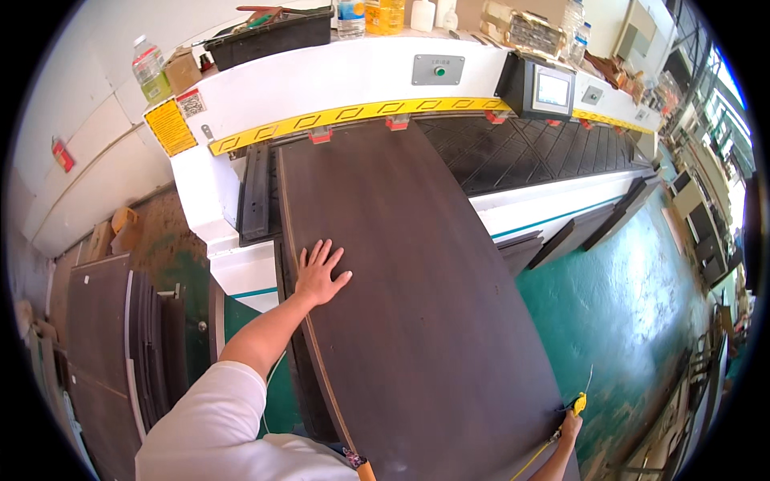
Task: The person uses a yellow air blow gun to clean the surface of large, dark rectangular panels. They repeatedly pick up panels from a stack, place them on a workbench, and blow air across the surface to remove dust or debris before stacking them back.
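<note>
A large dark brown board (401,264) stretches from the machine toward my body. My left hand (319,276) lies on it near its left edge, palm down with the fingers spread. At the board's right edge, low in the view, my right hand (571,427) is closed around a yellow air blow gun (580,403). Its thin metal nozzle points upward. A yellow hose (529,462) runs from beneath that hand toward the lower edge.
The board's far end lies under the white machine beam (345,76) with its yellow strip. A control screen (552,88) sits right of centre. Dark panels (100,353) stand at left; others (573,232) lean against the machine bed. Bottles and a black tray (273,40) top the beam.
</note>
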Demonstrator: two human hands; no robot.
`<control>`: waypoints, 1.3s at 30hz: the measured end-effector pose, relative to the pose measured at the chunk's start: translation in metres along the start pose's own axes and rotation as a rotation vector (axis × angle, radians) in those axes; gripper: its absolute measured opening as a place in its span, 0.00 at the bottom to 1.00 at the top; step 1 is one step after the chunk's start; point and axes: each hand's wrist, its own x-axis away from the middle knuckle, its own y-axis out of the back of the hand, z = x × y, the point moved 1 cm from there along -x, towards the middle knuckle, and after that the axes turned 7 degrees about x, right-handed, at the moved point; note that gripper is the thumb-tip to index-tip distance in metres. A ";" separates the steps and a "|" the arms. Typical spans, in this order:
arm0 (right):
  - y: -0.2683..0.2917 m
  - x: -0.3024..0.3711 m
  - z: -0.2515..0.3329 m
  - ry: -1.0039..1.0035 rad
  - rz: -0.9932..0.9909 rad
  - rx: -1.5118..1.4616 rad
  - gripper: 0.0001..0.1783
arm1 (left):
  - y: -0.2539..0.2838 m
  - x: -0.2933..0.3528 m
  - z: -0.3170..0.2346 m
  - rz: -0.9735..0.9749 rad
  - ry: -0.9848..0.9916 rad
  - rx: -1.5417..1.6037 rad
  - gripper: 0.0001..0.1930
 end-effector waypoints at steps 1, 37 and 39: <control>0.001 0.006 0.005 -0.006 0.039 -0.027 0.19 | 0.004 -0.004 0.005 0.006 -0.005 0.009 0.37; -0.013 0.089 0.027 -0.057 0.007 -0.148 0.16 | 0.005 -0.048 0.026 -0.024 -0.117 0.024 0.36; -0.008 0.088 0.025 -0.036 0.012 -0.129 0.16 | 0.004 -0.046 0.024 -0.018 -0.124 0.029 0.36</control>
